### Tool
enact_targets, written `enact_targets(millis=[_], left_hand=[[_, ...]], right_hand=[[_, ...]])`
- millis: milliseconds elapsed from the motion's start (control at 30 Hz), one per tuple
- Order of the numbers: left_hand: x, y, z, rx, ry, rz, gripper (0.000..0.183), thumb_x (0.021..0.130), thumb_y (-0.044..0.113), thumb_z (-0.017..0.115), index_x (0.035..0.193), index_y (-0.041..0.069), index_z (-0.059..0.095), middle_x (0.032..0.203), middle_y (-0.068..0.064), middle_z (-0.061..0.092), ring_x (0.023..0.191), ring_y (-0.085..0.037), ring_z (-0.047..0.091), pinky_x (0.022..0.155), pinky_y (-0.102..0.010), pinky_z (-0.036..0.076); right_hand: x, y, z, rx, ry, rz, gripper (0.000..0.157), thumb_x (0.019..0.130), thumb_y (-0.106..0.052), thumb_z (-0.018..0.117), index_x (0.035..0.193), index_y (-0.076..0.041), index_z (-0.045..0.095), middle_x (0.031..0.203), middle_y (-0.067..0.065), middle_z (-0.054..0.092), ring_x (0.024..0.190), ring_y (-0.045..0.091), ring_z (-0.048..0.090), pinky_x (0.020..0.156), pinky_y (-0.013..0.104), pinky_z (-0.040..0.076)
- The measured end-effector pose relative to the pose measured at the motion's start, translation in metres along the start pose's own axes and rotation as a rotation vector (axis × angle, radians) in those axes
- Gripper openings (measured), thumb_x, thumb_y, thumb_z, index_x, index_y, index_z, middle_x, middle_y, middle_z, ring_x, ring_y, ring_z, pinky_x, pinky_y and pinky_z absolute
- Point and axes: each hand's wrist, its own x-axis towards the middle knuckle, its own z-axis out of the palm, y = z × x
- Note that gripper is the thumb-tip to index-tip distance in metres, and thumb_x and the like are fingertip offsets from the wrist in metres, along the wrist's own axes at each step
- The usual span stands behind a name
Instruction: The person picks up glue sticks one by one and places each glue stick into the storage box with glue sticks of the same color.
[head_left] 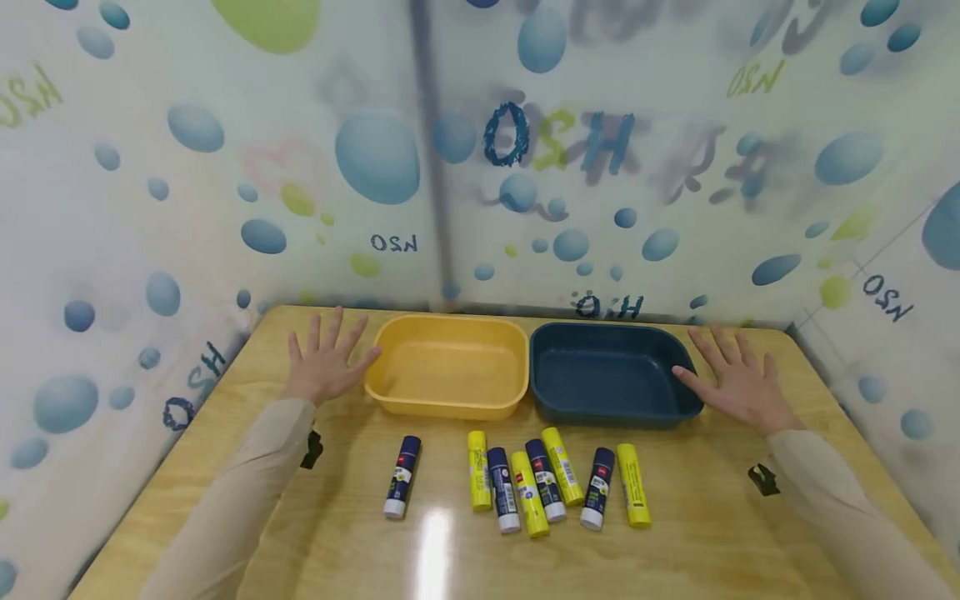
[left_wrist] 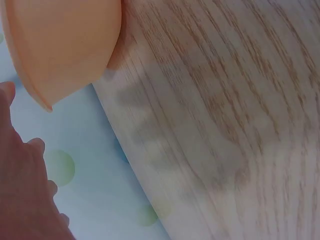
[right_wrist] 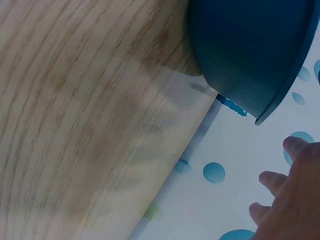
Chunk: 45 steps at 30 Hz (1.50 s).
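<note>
My left hand [head_left: 327,364] is spread with straight fingers beside the yellow basin [head_left: 450,410], thumb tip right at its left rim. On the other side, my right hand [head_left: 738,387] is spread the same way, its thumb overlapping the right rim of the dark blue basin [head_left: 615,417]. Neither hand grips anything. In front of the basins lie several glue sticks: yellow ones, such as this glue stick [head_left: 633,485], and navy ones with white ends, such as this glue stick [head_left: 402,477]. The left wrist view shows the yellow basin's side [left_wrist: 65,45]; the right wrist view shows the blue basin's side [right_wrist: 250,50].
The wooden table [head_left: 337,550] carries everything. A wall covering [head_left: 480,208] with blue and green spots stands right behind the table's far edge and along both sides. The two basins stand side by side near that far edge.
</note>
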Motion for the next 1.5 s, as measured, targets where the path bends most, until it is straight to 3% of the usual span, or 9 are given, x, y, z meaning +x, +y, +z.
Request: enact_targets(millis=[100, 333, 600, 700, 900, 1033, 1200, 1333, 1500], left_hand=[[-0.001, -0.001, 0.005, -0.013, -0.002, -0.004, 0.079, 0.095, 0.066, 0.03, 0.156, 0.019, 0.013, 0.159, -0.018, -0.007, 0.14, -0.041, -0.019, 0.101, -0.069, -0.018], [0.005, -0.009, 0.011, -0.085, -0.004, -0.004, 0.078, 0.096, 0.065, 0.03, 0.156, 0.016, 0.018, 0.159, -0.021, -0.002, 0.141, -0.046, -0.01, 0.101, -0.071, -0.015], [0.01, -0.018, 0.009, -0.192, -0.105, 0.026, 0.076, 0.099, 0.06, 0.028, 0.155, 0.011, 0.015, 0.153, -0.034, 0.008, 0.135, -0.056, 0.014, 0.103, -0.074, 0.01], [0.012, -0.021, 0.008, -0.282, -0.147, 0.041, 0.075, 0.101, 0.054, 0.035, 0.155, 0.007, 0.013, 0.151, -0.034, 0.014, 0.134, -0.054, 0.019, 0.105, -0.069, 0.018], [0.015, -0.028, 0.001, -0.572, -0.245, 0.06, 0.075, 0.099, 0.038, 0.052, 0.154, 0.006, 0.013, 0.145, -0.036, 0.029, 0.127, -0.051, 0.038, 0.099, -0.061, 0.038], [0.016, -0.033, 0.0, -0.78, -0.347, 0.073, 0.071, 0.1, 0.029, 0.055, 0.153, 0.004, 0.015, 0.145, -0.034, 0.03, 0.127, -0.047, 0.04, 0.099, -0.055, 0.042], [0.018, -0.035, 0.002, -0.901, -0.428, 0.092, 0.064, 0.101, 0.023, 0.053, 0.152, 0.004, 0.021, 0.149, -0.029, 0.028, 0.129, -0.044, 0.038, 0.099, -0.052, 0.043], [0.022, -0.037, 0.005, -0.944, -0.466, 0.077, 0.063, 0.101, 0.021, 0.051, 0.153, 0.005, 0.019, 0.149, -0.028, 0.028, 0.128, -0.044, 0.04, 0.098, -0.049, 0.044], [0.025, -0.038, 0.006, -0.995, -0.507, 0.04, 0.066, 0.1, 0.022, 0.05, 0.154, 0.006, 0.015, 0.146, -0.027, 0.031, 0.128, -0.043, 0.04, 0.098, -0.049, 0.045]], right_hand=[[0.0, 0.0, 0.005, 0.016, -0.012, 0.001, 0.083, 0.096, -0.059, 0.043, 0.157, -0.015, 0.006, 0.156, 0.027, 0.002, 0.137, 0.055, -0.003, 0.099, 0.076, -0.008], [0.001, -0.003, 0.003, 0.002, 0.012, -0.035, 0.082, 0.097, -0.056, 0.044, 0.155, -0.006, 0.014, 0.153, 0.032, 0.012, 0.136, 0.056, 0.008, 0.1, 0.075, 0.012], [-0.006, -0.024, -0.006, -0.026, 0.097, -0.113, 0.082, 0.091, -0.052, 0.059, 0.148, 0.0, 0.032, 0.145, 0.033, 0.029, 0.127, 0.055, 0.029, 0.096, 0.071, 0.028], [-0.011, -0.034, -0.007, -0.049, 0.135, -0.147, 0.079, 0.088, -0.048, 0.065, 0.145, 0.0, 0.038, 0.139, 0.032, 0.037, 0.121, 0.053, 0.037, 0.092, 0.069, 0.035], [-0.027, -0.058, -0.01, -0.062, 0.199, -0.199, 0.07, 0.085, -0.035, 0.072, 0.14, -0.002, 0.044, 0.123, 0.029, 0.049, 0.106, 0.047, 0.048, 0.08, 0.063, 0.045], [-0.042, -0.075, -0.011, -0.082, 0.225, -0.233, 0.057, 0.082, -0.03, 0.074, 0.128, -0.002, 0.054, 0.104, 0.02, 0.059, 0.086, 0.034, 0.057, 0.064, 0.047, 0.052], [-0.057, -0.093, -0.008, -0.089, 0.141, -0.23, 0.034, 0.082, -0.028, 0.073, 0.107, -0.006, 0.063, 0.079, 0.0, 0.059, 0.054, 0.009, 0.045, 0.041, 0.025, 0.035], [-0.065, -0.099, 0.001, -0.105, 0.055, -0.221, 0.021, 0.082, -0.026, 0.073, 0.094, -0.013, 0.063, 0.07, -0.008, 0.052, 0.046, 0.005, 0.034, 0.038, 0.023, 0.029], [-0.071, -0.099, 0.016, -0.1, -0.062, -0.182, 0.019, 0.083, -0.029, 0.072, 0.092, -0.015, 0.063, 0.067, -0.01, 0.049, 0.045, 0.007, 0.034, 0.039, 0.023, 0.029]])
